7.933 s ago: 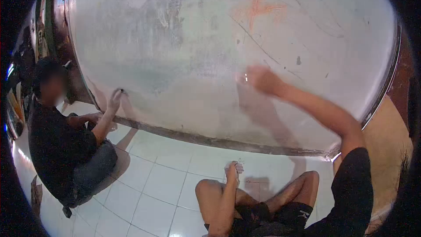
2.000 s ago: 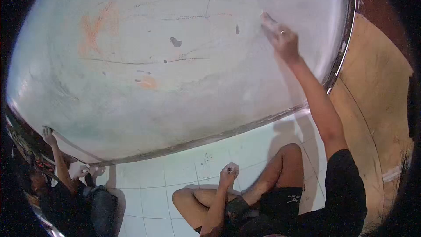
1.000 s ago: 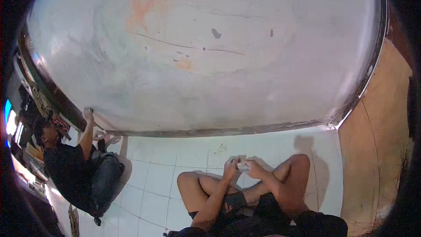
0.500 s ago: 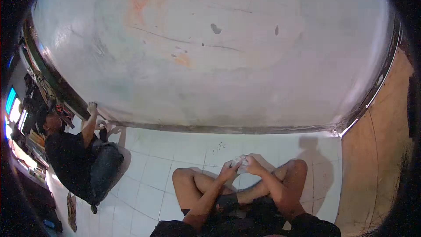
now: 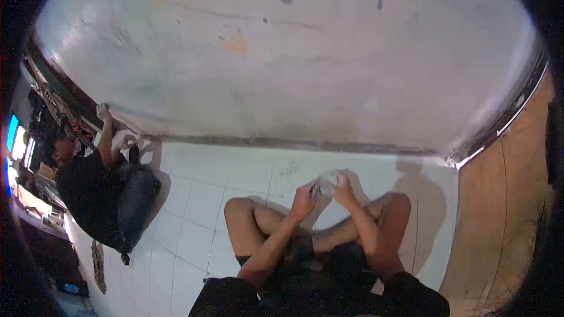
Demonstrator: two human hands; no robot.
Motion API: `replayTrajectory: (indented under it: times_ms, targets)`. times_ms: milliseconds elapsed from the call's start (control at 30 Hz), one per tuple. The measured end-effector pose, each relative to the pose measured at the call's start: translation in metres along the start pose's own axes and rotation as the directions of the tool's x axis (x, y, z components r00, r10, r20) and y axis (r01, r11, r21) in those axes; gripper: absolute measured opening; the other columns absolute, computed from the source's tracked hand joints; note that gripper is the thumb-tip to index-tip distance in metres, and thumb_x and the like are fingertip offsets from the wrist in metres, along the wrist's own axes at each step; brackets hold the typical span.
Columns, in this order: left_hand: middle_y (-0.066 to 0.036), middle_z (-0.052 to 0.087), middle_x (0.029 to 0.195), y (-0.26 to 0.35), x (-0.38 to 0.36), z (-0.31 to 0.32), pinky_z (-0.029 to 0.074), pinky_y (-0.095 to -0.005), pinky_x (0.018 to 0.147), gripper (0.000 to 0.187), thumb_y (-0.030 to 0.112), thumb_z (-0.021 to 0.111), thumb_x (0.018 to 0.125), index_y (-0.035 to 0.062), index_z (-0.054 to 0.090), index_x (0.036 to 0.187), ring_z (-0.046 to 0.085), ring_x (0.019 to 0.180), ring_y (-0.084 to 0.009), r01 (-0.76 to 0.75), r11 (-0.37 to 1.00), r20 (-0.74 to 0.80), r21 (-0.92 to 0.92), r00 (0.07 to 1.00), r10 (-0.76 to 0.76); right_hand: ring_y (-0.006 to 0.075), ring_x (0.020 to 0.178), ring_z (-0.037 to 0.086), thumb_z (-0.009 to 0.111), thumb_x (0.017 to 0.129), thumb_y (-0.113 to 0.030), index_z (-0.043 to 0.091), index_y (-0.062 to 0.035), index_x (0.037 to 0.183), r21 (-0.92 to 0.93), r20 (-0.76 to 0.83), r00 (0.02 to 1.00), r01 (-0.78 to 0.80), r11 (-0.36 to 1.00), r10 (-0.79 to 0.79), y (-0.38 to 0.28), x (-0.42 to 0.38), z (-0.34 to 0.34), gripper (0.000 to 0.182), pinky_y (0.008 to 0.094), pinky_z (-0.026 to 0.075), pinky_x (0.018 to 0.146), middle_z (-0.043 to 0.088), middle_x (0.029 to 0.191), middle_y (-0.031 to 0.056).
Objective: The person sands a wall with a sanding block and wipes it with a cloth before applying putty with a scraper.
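Note:
My left hand [image 5: 304, 201] and my right hand [image 5: 342, 190] are close together above my crossed legs. Between them is a thin, whitish, crumpled piece [image 5: 327, 179], blurred, perhaps plastic or paper. The fingers of my right hand pinch its right side. On the left, my fingers are closed at its edge, where a small dark patch shows; I cannot make out what that is. Beyond my hands stands a large pale panel [image 5: 329, 94] with scratches, dark spots and orange smudges.
White floor tiles [image 5: 191, 199] lie under me, with dark specks ahead of my hands. At left, another person [image 5: 97, 194] sits on the floor, one hand against the panel's lower edge. A brown board [image 5: 505, 199] stands along the right.
My hands have moved slightly up and apart, and the whitish piece is spread wider between them. The view has tipped down, so the panel sits higher. The other person holds much the same pose.

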State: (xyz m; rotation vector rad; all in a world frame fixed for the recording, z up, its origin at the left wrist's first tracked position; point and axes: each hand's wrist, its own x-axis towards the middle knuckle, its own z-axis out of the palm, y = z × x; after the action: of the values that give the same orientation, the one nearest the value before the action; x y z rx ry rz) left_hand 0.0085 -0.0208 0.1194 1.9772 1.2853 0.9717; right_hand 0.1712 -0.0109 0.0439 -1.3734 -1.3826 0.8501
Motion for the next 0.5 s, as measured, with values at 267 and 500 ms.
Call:
replayTrajectory:
  times_ms: [267, 500]
  targets:
    - [-0.007, 0.062, 0.07, 0.001, 0.013, 0.008, 0.047, -0.0272, 0.061, 0.009, 0.006, 0.053, 0.09, -0.0016, 0.057, 0.093, 0.058, 0.066, -0.0103, 0.179, 0.891, 0.097, -0.418, 0.984, -0.152, 0.0134, 0.089, 0.055, 0.069, 0.081, -0.013, 0.06, 0.0016, 0.104, 0.229, 0.034, 0.987, -0.16, 0.96, 0.156, -0.054, 0.007, -0.02, 0.028, 0.0285, 0.044, 0.081, 0.062, 0.096, 0.0071]
    - [-0.009, 0.064, 0.086, -0.002, 0.019, 0.006, 0.053, -0.0274, 0.065, 0.012, 0.006, 0.055, 0.09, -0.0027, 0.056, 0.098, 0.062, 0.073, -0.0135, 0.275, 0.825, 0.164, -0.494, 0.961, -0.223, 0.0167, 0.095, 0.056, 0.065, 0.084, -0.019, 0.057, 0.0022, 0.11, 0.291, 0.121, 0.974, -0.219, 0.931, 0.191, -0.055, 0.007, -0.024, 0.035, 0.03, 0.044, 0.084, 0.062, 0.1, 0.0091]
